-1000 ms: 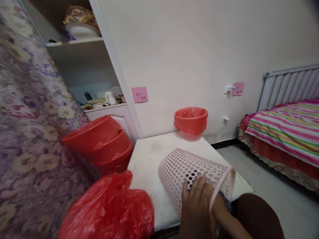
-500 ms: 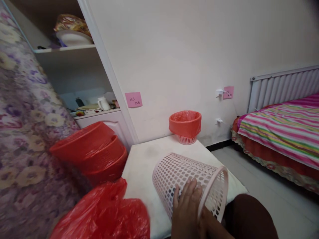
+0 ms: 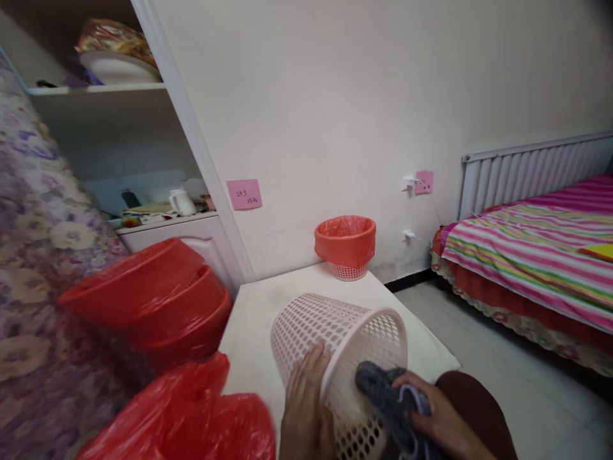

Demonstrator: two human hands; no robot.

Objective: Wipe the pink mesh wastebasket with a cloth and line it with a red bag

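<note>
A pale pink perforated wastebasket [image 3: 318,322] lies tipped on its side on the white tabletop [image 3: 258,319], its open mouth turned toward the lower right. My left hand [image 3: 309,406] rests with fingers stretched along the basket's outer wall near the rim. In my right hand [image 3: 426,409] is a bunched dark grey cloth [image 3: 383,390] with a light purple edge, held at the mouth of the basket. Part of the cloth is just inside the rim.
A crumpled red plastic bag [image 3: 191,415] lies at the front left. Behind it stand stacked baskets [image 3: 158,300] covered in red liners. Another red-lined basket [image 3: 345,246] stands at the table's back edge. A bed [image 3: 527,255] is on the right, a shelf cabinet [image 3: 167,220] on the left.
The basket's mouth has turned more toward me. My right hand, formerly hidden behind the basket wall, has come out to the right with the grey cloth showing. The view has shifted slightly right.
</note>
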